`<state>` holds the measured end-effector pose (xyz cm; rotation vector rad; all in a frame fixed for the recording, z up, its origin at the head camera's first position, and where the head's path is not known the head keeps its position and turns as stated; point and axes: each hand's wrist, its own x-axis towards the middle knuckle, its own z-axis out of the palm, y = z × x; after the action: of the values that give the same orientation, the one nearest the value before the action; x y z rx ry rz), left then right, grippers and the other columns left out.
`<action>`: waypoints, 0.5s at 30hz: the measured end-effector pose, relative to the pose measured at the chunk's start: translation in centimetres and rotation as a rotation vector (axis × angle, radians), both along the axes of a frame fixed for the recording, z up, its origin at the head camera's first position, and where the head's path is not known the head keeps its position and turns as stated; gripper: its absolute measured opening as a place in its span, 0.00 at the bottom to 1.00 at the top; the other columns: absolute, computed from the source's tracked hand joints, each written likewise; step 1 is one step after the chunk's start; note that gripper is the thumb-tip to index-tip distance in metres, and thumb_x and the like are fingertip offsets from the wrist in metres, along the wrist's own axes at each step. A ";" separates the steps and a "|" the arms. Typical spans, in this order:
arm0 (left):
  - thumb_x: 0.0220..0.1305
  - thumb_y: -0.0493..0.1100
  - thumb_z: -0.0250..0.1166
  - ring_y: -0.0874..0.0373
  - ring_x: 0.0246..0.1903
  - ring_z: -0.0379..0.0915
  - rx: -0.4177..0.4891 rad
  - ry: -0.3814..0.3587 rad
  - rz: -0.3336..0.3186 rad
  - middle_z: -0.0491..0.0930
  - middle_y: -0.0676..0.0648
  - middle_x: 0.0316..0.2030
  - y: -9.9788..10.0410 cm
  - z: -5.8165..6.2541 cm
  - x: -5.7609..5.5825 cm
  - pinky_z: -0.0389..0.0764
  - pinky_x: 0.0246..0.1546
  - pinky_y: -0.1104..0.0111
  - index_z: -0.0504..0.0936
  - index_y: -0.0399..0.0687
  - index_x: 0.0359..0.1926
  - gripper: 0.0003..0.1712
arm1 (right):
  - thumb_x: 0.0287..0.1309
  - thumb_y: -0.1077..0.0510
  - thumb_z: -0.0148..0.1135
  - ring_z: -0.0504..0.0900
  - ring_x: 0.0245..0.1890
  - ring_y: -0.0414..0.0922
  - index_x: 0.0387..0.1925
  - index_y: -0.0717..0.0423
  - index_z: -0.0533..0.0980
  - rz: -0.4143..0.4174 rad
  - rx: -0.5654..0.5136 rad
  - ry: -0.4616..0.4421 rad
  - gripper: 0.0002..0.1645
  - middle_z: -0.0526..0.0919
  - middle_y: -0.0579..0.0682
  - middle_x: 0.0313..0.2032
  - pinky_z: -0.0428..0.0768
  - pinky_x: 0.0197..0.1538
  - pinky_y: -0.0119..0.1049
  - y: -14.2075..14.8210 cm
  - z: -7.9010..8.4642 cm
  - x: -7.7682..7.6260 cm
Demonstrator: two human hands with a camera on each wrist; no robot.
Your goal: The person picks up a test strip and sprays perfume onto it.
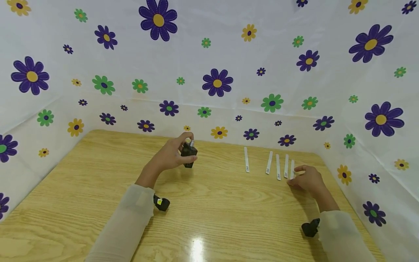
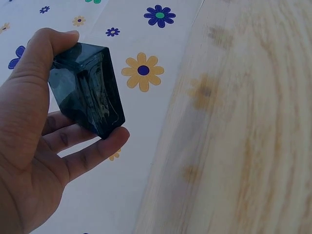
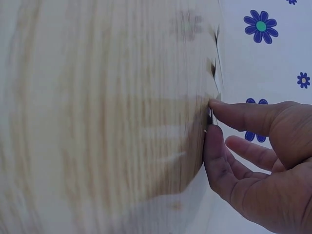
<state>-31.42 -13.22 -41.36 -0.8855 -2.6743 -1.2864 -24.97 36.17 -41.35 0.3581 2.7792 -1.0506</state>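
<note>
The left hand (image 1: 169, 153) is gripping a dark bottle (image 1: 188, 153). The half-curled right hand (image 1: 308, 179) is touching the white strip (image 1: 292, 166) at its fingertips; pinching is unclear.

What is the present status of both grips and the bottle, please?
Left grip holds dark bottle above table. Right grip at rightmost white strip, hold unclear. Nothing seen blocking the bottle.

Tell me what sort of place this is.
Probably a makeshift recording booth: a wood-grain tabletop enclosed on three visible sides by flower-print sheeting, plus a pair of black wrist cameras. The building around it isn't shown.
</note>
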 end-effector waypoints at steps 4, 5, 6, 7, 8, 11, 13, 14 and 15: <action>0.61 0.56 0.74 0.47 0.40 0.76 0.000 0.000 -0.006 0.79 0.43 0.45 0.0 0.0 0.0 0.81 0.38 0.56 0.66 0.64 0.59 0.31 | 0.54 0.58 0.78 0.84 0.32 0.44 0.64 0.75 0.65 -0.003 -0.007 -0.009 0.44 0.82 0.69 0.46 0.77 0.40 0.40 0.2 -0.3 -0.1; 0.61 0.55 0.74 0.47 0.40 0.76 0.000 0.002 -0.006 0.79 0.44 0.45 0.0 0.0 0.0 0.81 0.38 0.57 0.66 0.64 0.59 0.31 | 0.55 0.58 0.78 0.84 0.32 0.44 0.65 0.75 0.65 -0.002 -0.009 -0.010 0.44 0.82 0.69 0.47 0.77 0.40 0.39 0.3 -0.4 -0.1; 0.61 0.55 0.74 0.47 0.40 0.76 -0.001 0.004 -0.006 0.79 0.44 0.44 0.0 -0.1 0.0 0.81 0.38 0.57 0.66 0.64 0.59 0.31 | 0.55 0.59 0.77 0.83 0.33 0.45 0.65 0.75 0.65 -0.006 -0.015 -0.012 0.44 0.82 0.69 0.47 0.78 0.40 0.39 0.3 -0.5 -0.1; 0.61 0.55 0.74 0.47 0.39 0.75 -0.001 0.007 -0.006 0.79 0.44 0.44 0.0 -0.1 0.0 0.81 0.37 0.57 0.66 0.64 0.59 0.31 | 0.54 0.59 0.77 0.83 0.33 0.45 0.65 0.75 0.65 -0.010 -0.021 -0.014 0.44 0.81 0.69 0.47 0.78 0.39 0.39 0.3 -0.5 -0.2; 0.61 0.55 0.74 0.47 0.39 0.75 -0.001 0.010 -0.007 0.79 0.44 0.44 0.0 -0.1 0.0 0.81 0.37 0.57 0.66 0.64 0.59 0.31 | 0.55 0.60 0.77 0.83 0.33 0.45 0.65 0.75 0.65 -0.012 -0.026 -0.013 0.44 0.81 0.69 0.47 0.78 0.38 0.38 0.3 -0.6 -0.2; 0.61 0.54 0.74 0.47 0.38 0.75 0.001 0.014 -0.009 0.79 0.44 0.43 -0.1 -0.1 0.0 0.81 0.36 0.58 0.66 0.64 0.58 0.31 | 0.55 0.62 0.76 0.83 0.32 0.45 0.67 0.76 0.63 -0.009 -0.039 -0.005 0.44 0.82 0.69 0.47 0.79 0.37 0.37 0.4 -0.7 -0.1; 0.61 0.54 0.74 0.47 0.38 0.75 0.003 0.013 -0.009 0.79 0.44 0.43 -0.1 0.0 0.0 0.81 0.36 0.58 0.66 0.64 0.58 0.31 | 0.56 0.62 0.74 0.84 0.31 0.44 0.67 0.76 0.63 -0.002 -0.048 0.006 0.44 0.83 0.67 0.45 0.80 0.36 0.37 0.4 -0.7 -0.1; 0.61 0.54 0.74 0.47 0.38 0.75 0.003 0.012 -0.009 0.79 0.44 0.43 -0.1 0.0 0.0 0.81 0.36 0.58 0.66 0.64 0.58 0.31 | 0.57 0.63 0.73 0.84 0.30 0.44 0.67 0.76 0.63 0.002 -0.047 0.012 0.43 0.84 0.66 0.43 0.80 0.35 0.37 0.4 -0.8 0.0; 0.61 0.54 0.74 0.47 0.38 0.75 0.003 0.010 -0.008 0.79 0.44 0.43 -0.1 0.0 0.0 0.81 0.37 0.57 0.67 0.64 0.58 0.31 | 0.57 0.63 0.72 0.84 0.30 0.44 0.67 0.76 0.63 0.005 -0.051 0.016 0.42 0.85 0.65 0.41 0.80 0.35 0.37 0.4 -0.8 0.0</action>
<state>-31.43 -13.33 -41.35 -0.9007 -2.6627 -1.2841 -24.98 36.56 -42.13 0.3370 2.7600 -1.1257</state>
